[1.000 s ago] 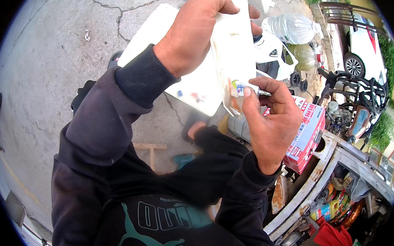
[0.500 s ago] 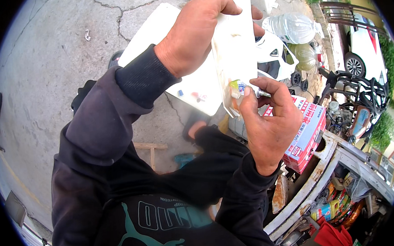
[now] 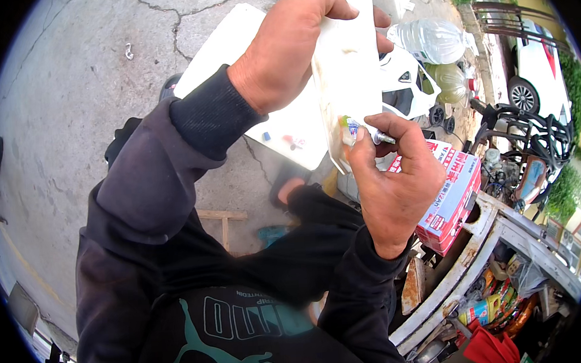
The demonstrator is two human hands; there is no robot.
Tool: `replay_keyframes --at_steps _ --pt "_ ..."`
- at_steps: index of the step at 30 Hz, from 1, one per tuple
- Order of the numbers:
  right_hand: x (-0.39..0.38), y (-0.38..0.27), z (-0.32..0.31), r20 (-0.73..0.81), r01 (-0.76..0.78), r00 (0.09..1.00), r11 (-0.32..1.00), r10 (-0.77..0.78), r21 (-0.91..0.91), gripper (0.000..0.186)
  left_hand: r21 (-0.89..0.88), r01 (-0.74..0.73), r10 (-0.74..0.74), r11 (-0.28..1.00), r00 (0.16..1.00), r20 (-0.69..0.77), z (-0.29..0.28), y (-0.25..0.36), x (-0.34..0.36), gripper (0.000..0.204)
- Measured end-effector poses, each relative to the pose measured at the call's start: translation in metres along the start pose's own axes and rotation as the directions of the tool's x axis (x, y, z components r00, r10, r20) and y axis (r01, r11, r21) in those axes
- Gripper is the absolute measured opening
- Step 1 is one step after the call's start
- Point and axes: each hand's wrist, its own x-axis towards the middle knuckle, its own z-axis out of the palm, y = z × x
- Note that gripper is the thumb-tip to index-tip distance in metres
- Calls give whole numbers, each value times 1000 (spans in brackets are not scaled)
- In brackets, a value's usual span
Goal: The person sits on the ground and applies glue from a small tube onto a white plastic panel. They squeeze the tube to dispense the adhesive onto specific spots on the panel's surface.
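white plastic panel [image 3: 349, 78] | upright, grimy (yellowed) | small glue tube [image 3: 360, 132] pressed against its lower edge

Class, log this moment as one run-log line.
left hand: holds white plastic panel | right hand: pinches small glue tube against panel

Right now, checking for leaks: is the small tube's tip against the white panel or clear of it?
Against it: the small tube, pinched in the right hand, meets the white panel.

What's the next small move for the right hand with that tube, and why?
Probably squeeze the small tube and draw it along the white panel. The right hand pinches it with its end against the panel's lower edge, while the left hand grips the panel from above.
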Motion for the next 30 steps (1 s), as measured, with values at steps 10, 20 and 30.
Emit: replay_keyframes --at_steps 10,20,30 --pt "-2 -8 -7 19 21 1000 1000 -21 -19 18 -105 -11 20 994 996 83 -7 0 1 47" --pt "-2 -4 0 -252 103 965 987 -69 123 22 158 -49 51 986 999 -13 2 -4 -4 60" --pt "-1 -6 2 -127 45 991 998 -40 40 20 -164 22 12 986 980 199 -11 -1 5 52"
